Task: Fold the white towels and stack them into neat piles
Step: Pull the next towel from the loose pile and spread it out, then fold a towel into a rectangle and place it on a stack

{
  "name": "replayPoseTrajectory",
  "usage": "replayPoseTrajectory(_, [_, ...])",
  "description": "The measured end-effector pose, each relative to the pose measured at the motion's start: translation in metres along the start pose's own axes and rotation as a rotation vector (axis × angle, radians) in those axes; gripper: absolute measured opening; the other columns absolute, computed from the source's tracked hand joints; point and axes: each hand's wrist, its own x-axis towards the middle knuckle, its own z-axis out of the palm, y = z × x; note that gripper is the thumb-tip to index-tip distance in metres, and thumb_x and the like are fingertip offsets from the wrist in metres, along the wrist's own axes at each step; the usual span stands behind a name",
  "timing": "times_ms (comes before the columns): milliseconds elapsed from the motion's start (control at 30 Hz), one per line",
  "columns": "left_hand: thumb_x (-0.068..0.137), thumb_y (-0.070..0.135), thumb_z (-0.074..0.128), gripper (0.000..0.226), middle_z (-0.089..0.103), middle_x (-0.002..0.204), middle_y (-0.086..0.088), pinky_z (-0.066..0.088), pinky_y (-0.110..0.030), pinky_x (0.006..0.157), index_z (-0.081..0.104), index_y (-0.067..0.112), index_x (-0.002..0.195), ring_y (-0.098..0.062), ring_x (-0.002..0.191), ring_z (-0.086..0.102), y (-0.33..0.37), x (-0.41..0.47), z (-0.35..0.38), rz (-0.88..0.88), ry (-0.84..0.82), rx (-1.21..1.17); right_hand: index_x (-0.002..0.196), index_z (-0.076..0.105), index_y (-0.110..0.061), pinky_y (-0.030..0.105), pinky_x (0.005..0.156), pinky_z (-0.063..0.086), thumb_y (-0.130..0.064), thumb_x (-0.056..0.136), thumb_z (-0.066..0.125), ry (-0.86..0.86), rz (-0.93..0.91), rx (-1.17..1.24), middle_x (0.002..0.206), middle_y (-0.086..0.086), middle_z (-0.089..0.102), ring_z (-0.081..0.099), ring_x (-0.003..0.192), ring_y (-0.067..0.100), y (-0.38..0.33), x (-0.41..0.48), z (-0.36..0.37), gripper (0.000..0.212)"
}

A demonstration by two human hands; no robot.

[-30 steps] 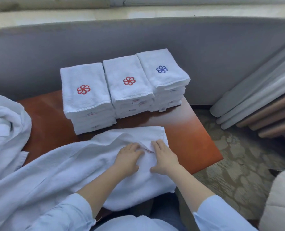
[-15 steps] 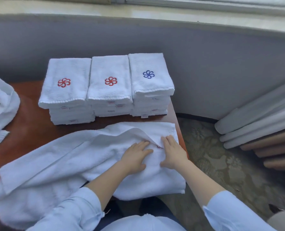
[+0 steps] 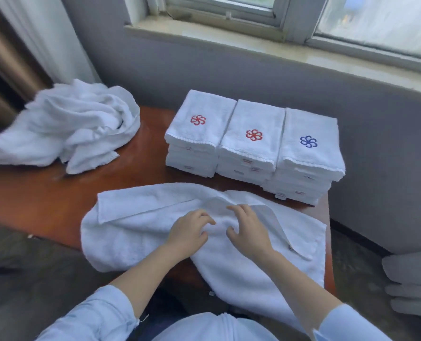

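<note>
While three folded stacks line the tabletop, the left hand and right hand rest on a half-folded towel at its near edge, neither grip closed; a crumpled heap awaits.

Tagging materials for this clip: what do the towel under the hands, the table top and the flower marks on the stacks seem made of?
Towel: white terry cloth, likely cotton; matte, nubby pile, soft rumpled folds.
Table top: reddish-brown wood or wood-look laminate, glossy; it mirrors window light, grain unclear.
Flower marks: probably embroidered thread, red and blue; too small to confirm stitches.
</note>
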Motion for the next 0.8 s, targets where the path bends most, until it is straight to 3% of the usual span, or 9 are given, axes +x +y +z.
replayPoseTrajectory(233, [0.091, 0.018, 0.054, 0.034, 0.052, 0.125, 0.013, 0.046, -0.026, 0.087, 0.063, 0.031, 0.121, -0.008, 0.115, 0.051, -0.104, -0.051, -0.060, -0.250, 0.087, -0.026, 0.141, 0.045, -0.023, 0.026, 0.088, 0.045, -0.022, 0.091, 0.056, -0.148, -0.170, 0.020, 0.143, -0.007, 0.044, 0.041, 0.131, 0.013, -0.104, 0.060, 0.057, 0.051])
replayPoseTrajectory(333, [0.091, 0.019, 0.055, 0.034, 0.052, 0.126, 0.015, 0.040, -0.020, 0.082, 0.061, 0.032, 0.121, -0.006, 0.112, 0.051, -0.148, -0.069, -0.080, -0.333, 0.099, -0.035, 0.141, 0.045, -0.025, 0.028, 0.087, 0.045, -0.024, 0.092, 0.054, -0.203, -0.205, 0.018, 0.143, -0.009, 0.044, 0.041, 0.131, 0.013, -0.145, 0.083, 0.084, 0.050])
replayPoseTrajectory(500, [0.093, 0.023, 0.054, 0.033, 0.049, 0.130, 0.017, 0.038, -0.022, 0.081, 0.058, 0.034, 0.124, -0.009, 0.115, 0.050, -0.209, -0.088, -0.103, -0.449, 0.107, -0.016, 0.140, 0.047, -0.025, 0.030, 0.091, 0.045, -0.023, 0.094, 0.053, -0.257, -0.222, 0.012, 0.142, -0.010, 0.047, 0.044, 0.130, 0.013, -0.199, 0.118, 0.127, 0.046])
replayPoseTrajectory(667, [0.094, 0.020, 0.049, 0.037, 0.045, 0.132, 0.016, 0.047, -0.029, 0.085, 0.056, 0.033, 0.128, -0.009, 0.118, 0.046, -0.248, -0.099, -0.113, -0.513, 0.024, -0.029, 0.140, 0.045, -0.026, 0.027, 0.074, 0.042, -0.024, 0.094, 0.051, -0.327, -0.223, -0.061, 0.143, -0.010, 0.045, 0.048, 0.123, 0.014, -0.231, 0.140, 0.164, 0.047])
replayPoseTrajectory(800, [0.094, 0.017, 0.050, 0.040, 0.044, 0.131, 0.017, 0.040, -0.023, 0.073, 0.053, 0.031, 0.131, -0.006, 0.107, 0.048, -0.266, -0.104, -0.112, -0.498, 0.015, -0.077, 0.142, 0.043, -0.024, 0.030, 0.072, 0.044, -0.023, 0.095, 0.051, -0.350, -0.220, -0.146, 0.141, -0.006, 0.044, 0.052, 0.116, 0.019, -0.243, 0.149, 0.185, 0.048])
